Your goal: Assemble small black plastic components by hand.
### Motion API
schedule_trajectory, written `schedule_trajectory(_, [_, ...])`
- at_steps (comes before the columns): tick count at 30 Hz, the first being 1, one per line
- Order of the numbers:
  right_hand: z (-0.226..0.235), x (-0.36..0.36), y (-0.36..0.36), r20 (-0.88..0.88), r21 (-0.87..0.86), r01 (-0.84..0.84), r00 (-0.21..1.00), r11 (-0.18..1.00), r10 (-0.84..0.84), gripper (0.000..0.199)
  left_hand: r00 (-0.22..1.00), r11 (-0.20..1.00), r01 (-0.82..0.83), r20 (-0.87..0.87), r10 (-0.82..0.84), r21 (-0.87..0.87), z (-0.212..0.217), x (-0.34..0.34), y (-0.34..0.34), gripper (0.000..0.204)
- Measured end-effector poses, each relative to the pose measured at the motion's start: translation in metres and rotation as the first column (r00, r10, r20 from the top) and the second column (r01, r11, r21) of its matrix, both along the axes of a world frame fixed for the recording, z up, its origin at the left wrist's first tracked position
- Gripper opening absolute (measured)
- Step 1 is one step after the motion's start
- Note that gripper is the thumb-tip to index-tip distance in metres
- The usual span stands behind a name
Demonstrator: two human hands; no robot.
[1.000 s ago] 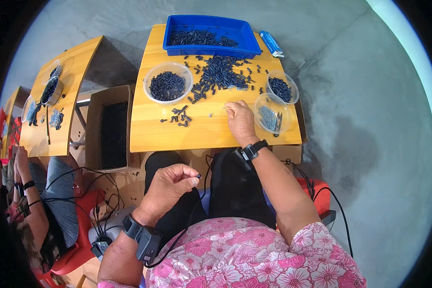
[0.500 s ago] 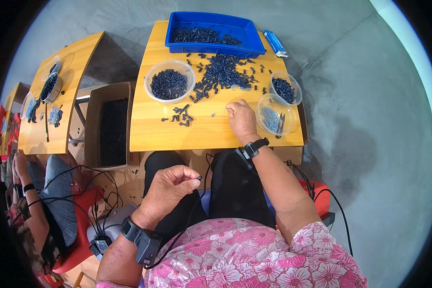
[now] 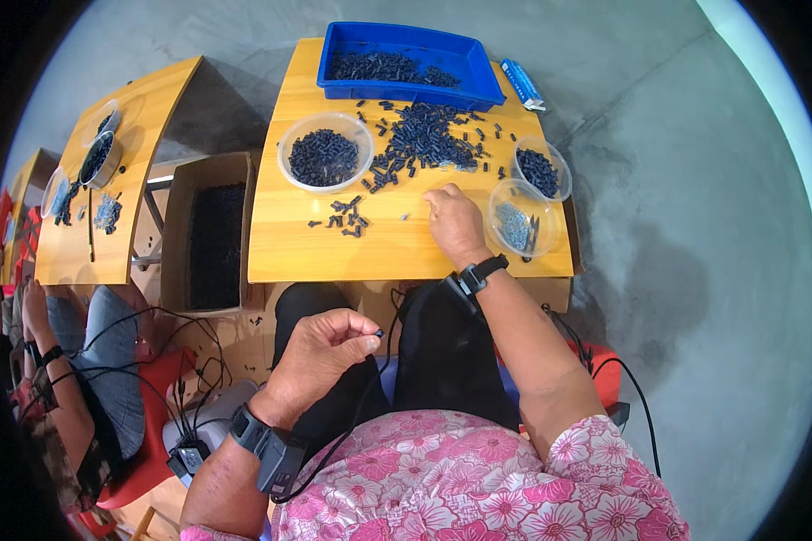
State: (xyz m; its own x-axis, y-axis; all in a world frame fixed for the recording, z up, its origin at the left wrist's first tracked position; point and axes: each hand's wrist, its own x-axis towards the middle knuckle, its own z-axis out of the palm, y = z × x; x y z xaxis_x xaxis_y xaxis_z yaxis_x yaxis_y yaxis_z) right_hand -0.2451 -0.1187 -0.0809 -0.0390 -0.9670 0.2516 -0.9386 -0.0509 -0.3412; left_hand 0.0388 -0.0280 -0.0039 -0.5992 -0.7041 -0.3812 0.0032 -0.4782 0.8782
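Note:
Over my lap, my left hand (image 3: 327, 353) pinches a small black plastic part (image 3: 379, 333) between thumb and forefinger. My right hand (image 3: 456, 221) rests on the yellow wooden table (image 3: 334, 261), fingers closed together; what they hold, if anything, is hidden. Just left of its fingertips lies a tiny silvery piece (image 3: 404, 216). A loose group of black parts (image 3: 347, 219) lies farther left. Close on the right of that hand stands a clear round tub (image 3: 494, 236) with small silvery pieces and dark-handled scissors or snips (image 3: 533, 233).
At the back are a blue tray (image 3: 478, 86) of black parts, a heap of black parts (image 3: 424, 133) and a blue-white box (image 3: 522, 85). Tubs (image 3: 368, 149) (image 3: 564, 171) hold more. A cardboard box (image 3: 180, 225) stands left, near cables (image 3: 185, 424) and another person's arm (image 3: 68, 410).
The view has shifted slightly, so the table sits a little farther right in it. Both hands keep nearly the same pose, the left still pinching the black part.

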Motion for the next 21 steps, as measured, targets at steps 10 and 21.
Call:
schedule_trajectory(10, [0.003, 0.007, 0.013, 0.002, -0.007, 0.071, 0.997, 0.997, -0.071, 0.029, 0.998, 0.997, -0.059, 0.018, 0.060, -0.051, -0.007, 0.000, -0.003, 0.009])
schedule_trajectory(21, [0.085, 0.062, 0.101, 0.995, 0.042, -0.312, 0.102, 0.949, -0.011, 0.014, 0.979, 0.982, -0.166, -0.138, 0.153, -0.089, -0.001, -0.007, 0.010, 0.009])
